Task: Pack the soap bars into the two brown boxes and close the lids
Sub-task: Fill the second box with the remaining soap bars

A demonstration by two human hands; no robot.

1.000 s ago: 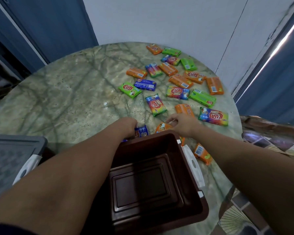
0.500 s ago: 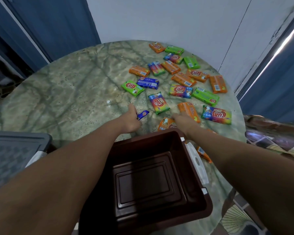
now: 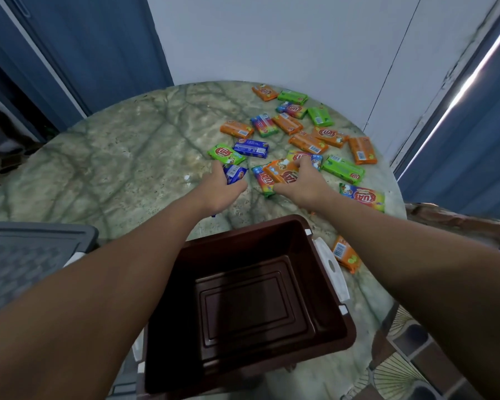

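Reaching out over the open brown box [image 3: 324, 321], you have both hands among the soap bars on the round table [image 3: 104, 168]. In the head view, the only one here, your left hand [image 3: 223, 189] is curled around a blue bar [image 3: 235, 173], fingers closed on its wrapper. Your right hand [image 3: 299, 183] lies on an orange bar [image 3: 283, 173] that overlaps a rainbow bar [image 3: 262, 180], fingers bent over them; it looks like a grip on the orange one, but how firm it is I cannot tell.

The box sits at the near edge, lid off and nothing inside, a white latch [image 3: 331, 268] on its right rim. One orange bar [image 3: 345, 254] lies just beside that latch. All the other bars are scattered toward the far right edge, well apart from the box. A grey lid [image 3: 26, 255] shows at the near left; the second brown box is not clearly in view.

Judging by their look, these bars are light and stiff inside glossy wrappers that may slide, so pinch each across its short sides, not by the wrapper's crimped ends. They should stack flat without harm, and a drop into the box would likely do no damage. Lift the orange bar clear before the rainbow one drags with it. Packing has barely begun.
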